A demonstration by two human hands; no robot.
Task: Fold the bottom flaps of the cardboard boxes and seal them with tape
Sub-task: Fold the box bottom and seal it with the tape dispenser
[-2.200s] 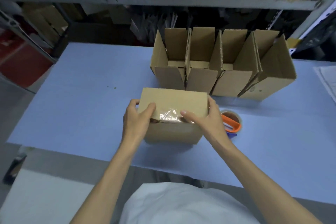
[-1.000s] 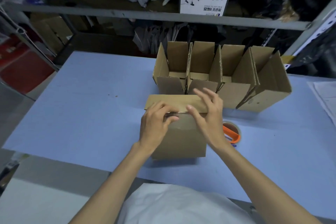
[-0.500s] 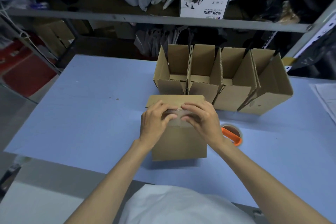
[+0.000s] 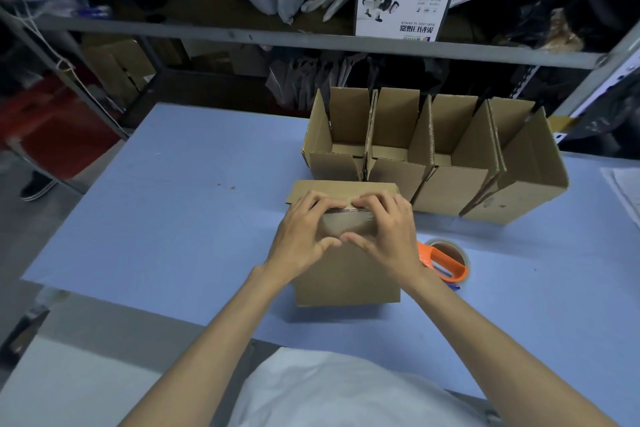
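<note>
A closed cardboard box (image 4: 346, 276) stands on the blue table (image 4: 166, 204) in front of me, its folded flaps facing up. A clear tape strip (image 4: 346, 216) runs over its near top edge. My left hand (image 4: 300, 236) and right hand (image 4: 388, 236) lie side by side on that edge. Their fingers press on the top face and their thumbs press the tape end onto the near face, thumb tips almost touching. An orange-handled tape dispenser (image 4: 446, 262) lies just right of the box, partly behind my right wrist.
Several open-topped cardboard boxes (image 4: 450, 184) stand in a row right behind the box. A metal shelf rail (image 4: 242, 35) with bags and a white product box (image 4: 403, 7) runs beyond the table. Papers (image 4: 627, 191) lie at the right edge.
The box was tipped so its taped face points up. Both hands shifted from the sides to the near top edge and closed in towards each other, thumbs now down on the near face.
</note>
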